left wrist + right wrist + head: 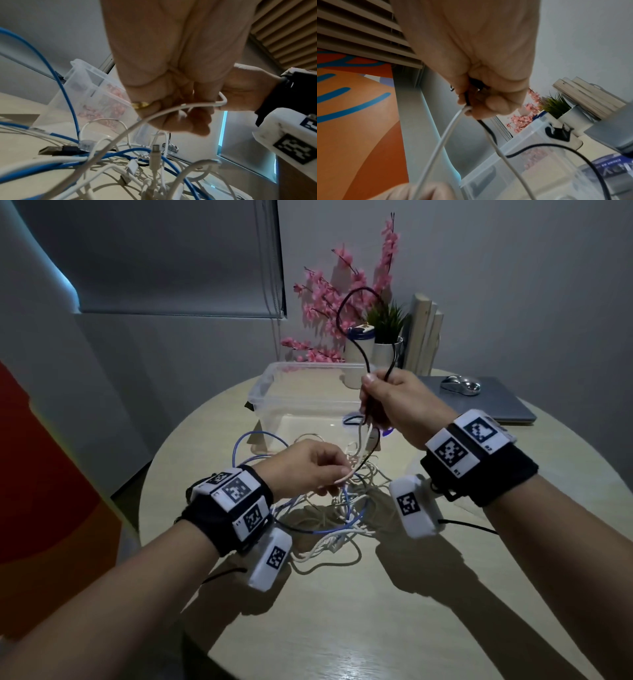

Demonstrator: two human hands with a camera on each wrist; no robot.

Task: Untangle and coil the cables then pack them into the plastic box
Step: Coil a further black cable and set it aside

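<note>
A tangle of white and blue cables (339,508) lies on the round table (445,594) in front of the clear plastic box (274,386). My right hand (387,402) is raised above the box's near edge and grips a black cable (346,302), whose loop stands up above the fist, together with a white strand that hangs down. My left hand (318,467) hovers over the tangle and pinches a white cable (154,115) between thumb and fingers. In the right wrist view the black cable (488,129) and the white strand (447,134) trail from the fist.
Behind the box stand a white cup (358,350), pink artificial flowers (329,302), a small green plant (387,320) and pale upright books (424,333). A closed laptop (486,405) with a silver mouse (460,385) lies at the right back. The table's near part is bare.
</note>
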